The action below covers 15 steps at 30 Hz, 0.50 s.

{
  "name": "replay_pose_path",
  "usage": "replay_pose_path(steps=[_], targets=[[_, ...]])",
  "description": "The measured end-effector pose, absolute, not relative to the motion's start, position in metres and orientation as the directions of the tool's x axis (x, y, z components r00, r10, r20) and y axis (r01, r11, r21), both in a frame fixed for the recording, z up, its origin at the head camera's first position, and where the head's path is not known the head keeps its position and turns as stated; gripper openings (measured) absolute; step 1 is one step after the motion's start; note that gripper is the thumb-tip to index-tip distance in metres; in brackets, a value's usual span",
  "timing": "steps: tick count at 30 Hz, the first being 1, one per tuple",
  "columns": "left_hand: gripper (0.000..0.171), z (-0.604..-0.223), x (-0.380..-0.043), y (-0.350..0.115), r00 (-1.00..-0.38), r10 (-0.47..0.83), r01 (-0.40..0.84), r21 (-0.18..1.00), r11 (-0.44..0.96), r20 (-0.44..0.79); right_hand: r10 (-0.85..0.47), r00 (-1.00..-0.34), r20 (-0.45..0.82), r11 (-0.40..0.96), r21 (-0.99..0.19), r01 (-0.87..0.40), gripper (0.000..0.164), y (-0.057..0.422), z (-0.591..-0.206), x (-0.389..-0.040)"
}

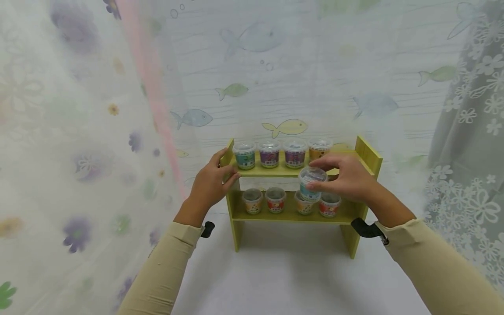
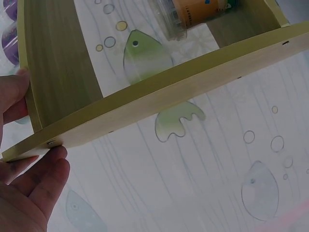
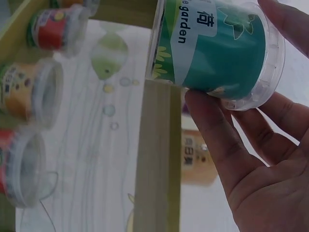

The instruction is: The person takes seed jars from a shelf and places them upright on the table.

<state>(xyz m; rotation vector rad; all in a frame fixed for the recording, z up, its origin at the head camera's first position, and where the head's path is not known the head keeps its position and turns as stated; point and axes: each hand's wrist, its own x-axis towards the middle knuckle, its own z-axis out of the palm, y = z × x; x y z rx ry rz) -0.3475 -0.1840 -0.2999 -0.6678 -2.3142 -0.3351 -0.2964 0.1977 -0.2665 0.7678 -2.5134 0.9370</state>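
Note:
My right hand (image 1: 348,177) holds a lidded clear plastic cup (image 1: 313,186) with a teal label in front of the small yellow-green wooden shelf (image 1: 370,159). Seen from the right wrist, this cup (image 3: 224,53) lies between the thumb above and the fingers below, its label showing leaves and the word "garden". At the shelf's left end my left hand (image 1: 210,181) grips the side panel (image 2: 159,92), thumb on the inner side and fingers against the outer face. Close to that hand stands a teal-labelled cup (image 1: 245,156) on the top board.
Two purple cups (image 1: 269,155) and an orange cup (image 1: 319,148) share the top board. Along the lower board (image 1: 283,216) stand orange cups (image 1: 252,202) and red cups (image 1: 275,201). Behind hangs a fish-patterned curtain (image 1: 315,78); a floral curtain (image 1: 78,131) borders the left.

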Motion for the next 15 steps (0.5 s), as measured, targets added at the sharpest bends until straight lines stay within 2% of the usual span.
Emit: replay_pose_path(steps=[7, 15], targets=[[0.019, -0.302, -0.348, -0.184, -0.626, 0.366, 0.55, 0.056, 0.834, 0.688, -0.393, -0.805, 0.444, 0.597, -0.543, -0.591, 0.062, 0.179, -0.287, -0.297], [0.019, -0.302, -0.349, -0.184, -0.619, 0.364, 0.557, 0.063, 0.828, 0.696, -0.437, -0.796, 0.418, 0.497, -0.625, -0.602, 0.059, 0.154, -0.317, -0.295]])
